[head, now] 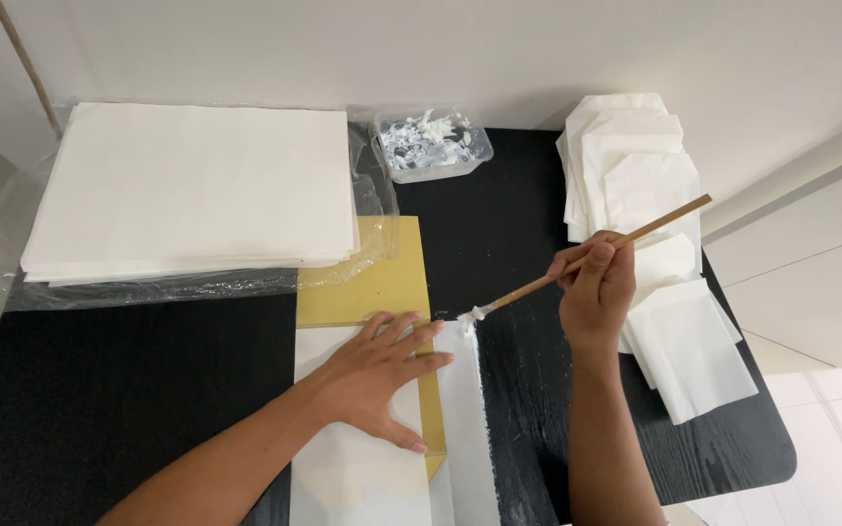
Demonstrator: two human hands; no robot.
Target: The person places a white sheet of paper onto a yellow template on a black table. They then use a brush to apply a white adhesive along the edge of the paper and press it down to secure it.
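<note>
Brush (587, 263) is pinched in the right hand (596, 287), bristles touching the white paper strip (465, 409). Paper is pressed flat by the spread left hand (382, 375) over yellow board (372, 282) on the black bench (129, 390).

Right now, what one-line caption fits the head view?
Left hand flattens white paper on a yellow board while right hand brushes paste with a wooden brush.

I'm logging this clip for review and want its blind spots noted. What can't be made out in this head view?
- White sheet under the left hand: its lower end is cut off by the bottom edge.
- Yellow board: partly covered by the paper stack, the sheet and the hand.
- Brush: its middle is hidden by the right hand.
- Plastic tub: white contents too small to identify.
- Folded papers: lower layers hidden by the upper ones.
</note>
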